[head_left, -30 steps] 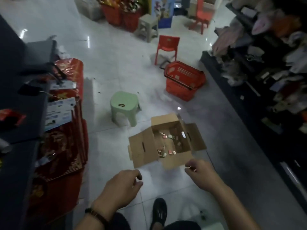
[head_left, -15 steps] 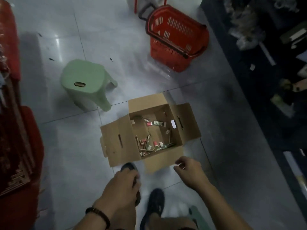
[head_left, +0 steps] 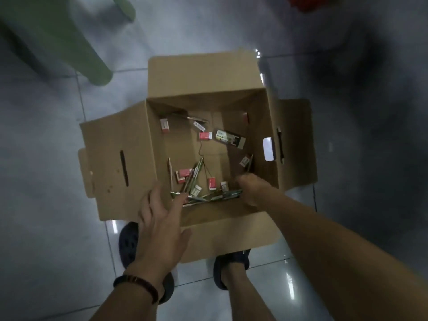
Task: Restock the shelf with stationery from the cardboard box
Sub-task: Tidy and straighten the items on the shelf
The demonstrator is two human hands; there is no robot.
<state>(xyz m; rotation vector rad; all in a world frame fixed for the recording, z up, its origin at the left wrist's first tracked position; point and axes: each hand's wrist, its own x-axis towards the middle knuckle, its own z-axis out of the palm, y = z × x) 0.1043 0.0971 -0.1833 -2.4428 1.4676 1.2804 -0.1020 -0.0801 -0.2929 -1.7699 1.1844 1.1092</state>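
Observation:
An open cardboard box [head_left: 203, 77] sits on the tiled floor right below me, flaps spread outward. Its bottom holds several loose stationery pieces: small red-and-white packets [head_left: 205, 135], a longer green-and-white pack [head_left: 228, 137], and a heap of green pens [head_left: 196, 179] near the front wall. My left hand [head_left: 159, 216] reaches over the box's near left corner with fingers spread, fingertips close to the pens. My right hand [head_left: 253, 188] is down inside the box at the front right, blurred, fingers pointing into the pens; whether it holds anything is unclear.
A pale green plastic stool [head_left: 58, 35] stands at the upper left, close to the box. A sliver of the red basket [head_left: 310, 3] shows at the top edge. My two feet in dark sandals [head_left: 129, 242] stand just behind the box. Dark shelving blurs on the right.
I have stepped up and bent over the box, so it now fills the view. Both hands moved forward from in front of the box, the right one dropping inside it.

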